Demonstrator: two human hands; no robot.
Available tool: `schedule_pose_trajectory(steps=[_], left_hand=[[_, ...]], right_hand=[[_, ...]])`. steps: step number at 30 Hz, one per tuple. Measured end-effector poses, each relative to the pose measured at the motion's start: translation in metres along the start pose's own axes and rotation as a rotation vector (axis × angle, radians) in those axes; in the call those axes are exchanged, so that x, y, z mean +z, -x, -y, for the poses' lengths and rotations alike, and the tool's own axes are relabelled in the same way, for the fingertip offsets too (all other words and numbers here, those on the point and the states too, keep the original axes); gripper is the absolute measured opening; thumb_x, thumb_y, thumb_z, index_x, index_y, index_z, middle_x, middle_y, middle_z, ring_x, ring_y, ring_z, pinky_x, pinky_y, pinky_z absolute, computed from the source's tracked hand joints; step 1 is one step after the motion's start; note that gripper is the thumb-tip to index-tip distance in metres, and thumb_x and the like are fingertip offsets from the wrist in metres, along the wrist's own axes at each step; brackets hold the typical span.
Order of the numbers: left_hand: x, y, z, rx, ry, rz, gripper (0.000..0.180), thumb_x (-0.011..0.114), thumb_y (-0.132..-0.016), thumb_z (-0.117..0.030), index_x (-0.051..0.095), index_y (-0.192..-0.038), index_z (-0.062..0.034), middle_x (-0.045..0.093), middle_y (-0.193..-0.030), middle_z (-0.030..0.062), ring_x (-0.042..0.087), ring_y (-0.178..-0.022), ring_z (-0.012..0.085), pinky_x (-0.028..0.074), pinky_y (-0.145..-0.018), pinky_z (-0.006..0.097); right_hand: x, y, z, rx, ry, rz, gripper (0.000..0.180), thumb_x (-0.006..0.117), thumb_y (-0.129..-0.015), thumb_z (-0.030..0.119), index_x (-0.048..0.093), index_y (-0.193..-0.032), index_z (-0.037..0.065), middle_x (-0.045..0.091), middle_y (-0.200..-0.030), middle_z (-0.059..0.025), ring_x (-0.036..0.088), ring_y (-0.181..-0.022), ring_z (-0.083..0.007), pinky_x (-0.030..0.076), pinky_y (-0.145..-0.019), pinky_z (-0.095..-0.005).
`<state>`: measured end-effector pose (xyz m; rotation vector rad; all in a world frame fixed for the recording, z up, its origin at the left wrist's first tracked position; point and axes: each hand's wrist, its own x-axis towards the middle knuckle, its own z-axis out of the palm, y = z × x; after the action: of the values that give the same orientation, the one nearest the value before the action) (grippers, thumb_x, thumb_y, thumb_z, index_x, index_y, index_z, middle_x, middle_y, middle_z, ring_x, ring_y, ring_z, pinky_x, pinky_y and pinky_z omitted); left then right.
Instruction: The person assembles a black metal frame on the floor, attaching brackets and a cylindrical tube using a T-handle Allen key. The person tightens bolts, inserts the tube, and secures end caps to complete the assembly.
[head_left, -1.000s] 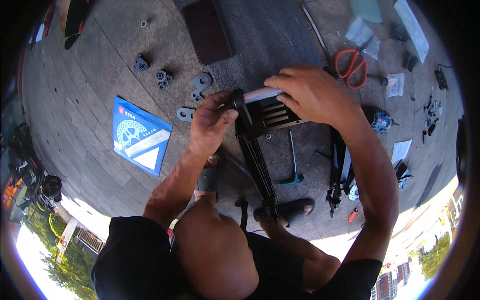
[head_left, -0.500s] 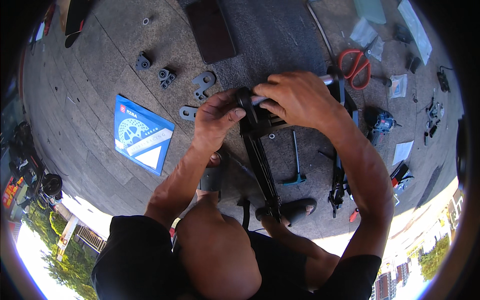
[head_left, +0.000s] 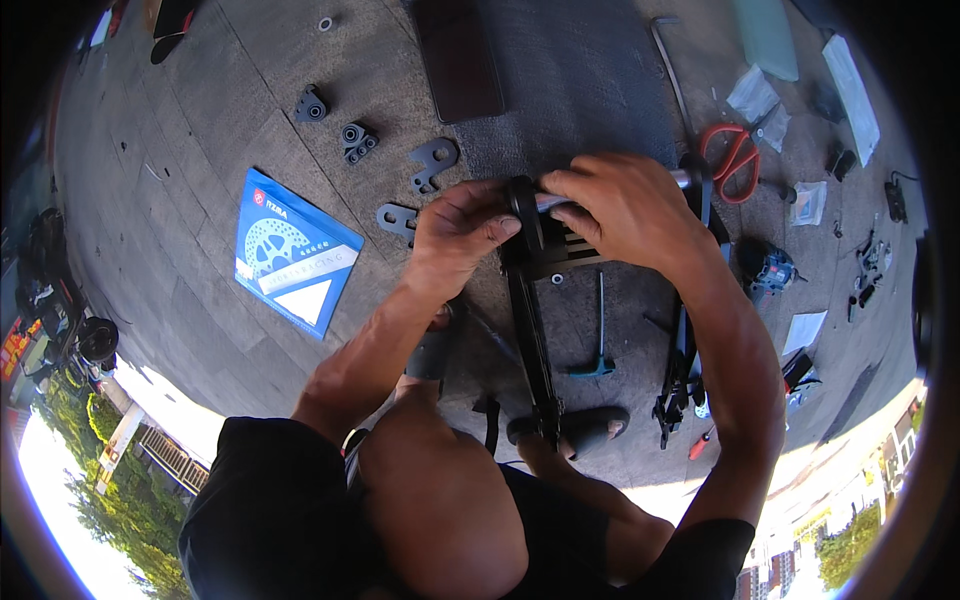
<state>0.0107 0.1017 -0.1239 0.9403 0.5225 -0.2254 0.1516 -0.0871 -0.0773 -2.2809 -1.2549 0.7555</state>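
A black two-armed metal frame (head_left: 530,335), shaped like a swingarm, lies between my legs with its rounded ends away from me. My left hand (head_left: 460,235) is closed at the left rounded end, thumb and fingers pressed to its outer side. Whether a small part sits under those fingertips cannot be seen. Just right of that end, my right hand (head_left: 630,210) is closed with thumb and fingers around a silver rod (head_left: 684,178) that spans the two ends. The back of this hand hides the rod's middle.
Grey brackets (head_left: 435,163), black pivot pieces (head_left: 357,142) and a blue packet (head_left: 297,255) lie left on the paving. A dark flat panel (head_left: 460,65) lies ahead. Red-handled scissors (head_left: 730,165), a blue power drill (head_left: 768,268) and plastic bags are right; a T-handle wrench (head_left: 602,330) lies between the arms.
The view has shifted slightly, so things sit farther right in it. Both hands keep nearly the same hold at the frame's left end and on the rod.
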Motion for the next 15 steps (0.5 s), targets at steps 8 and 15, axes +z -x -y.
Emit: schedule_pose_trajectory(steps=[8, 15], left_hand=[[0.0014, -0.0001, -0.0003, -0.013, 0.033, 0.012, 0.042, 0.067, -0.085, 0.004, 0.052, -0.124, 0.0051, 0.064, -0.114, 0.0131, 0.062, -0.106, 0.0178, 0.051, -0.093, 0.029], [0.0069, 0.0008, -0.0005, -0.019, 0.054, -0.006, 0.045, 0.068, -0.082, 0.003, 0.054, -0.124, 0.0064, 0.063, -0.116, 0.0134, 0.061, -0.108, 0.0192, 0.047, -0.097, 0.032]], right_hand=[[-0.0037, -0.0039, 0.0, 0.047, -0.02, 0.053, 0.03, 0.07, -0.081, 0.018, 0.066, -0.11, 0.01, 0.064, -0.086, -0.0076, 0.065, -0.078, -0.0268, 0.051, -0.068, -0.0398], [0.0019, -0.002, -0.0015, 0.023, 0.004, -0.014, 0.021, 0.069, -0.082, 0.025, 0.066, -0.1, 0.015, 0.065, -0.082, -0.0061, 0.067, -0.076, -0.0279, 0.052, -0.066, -0.041]])
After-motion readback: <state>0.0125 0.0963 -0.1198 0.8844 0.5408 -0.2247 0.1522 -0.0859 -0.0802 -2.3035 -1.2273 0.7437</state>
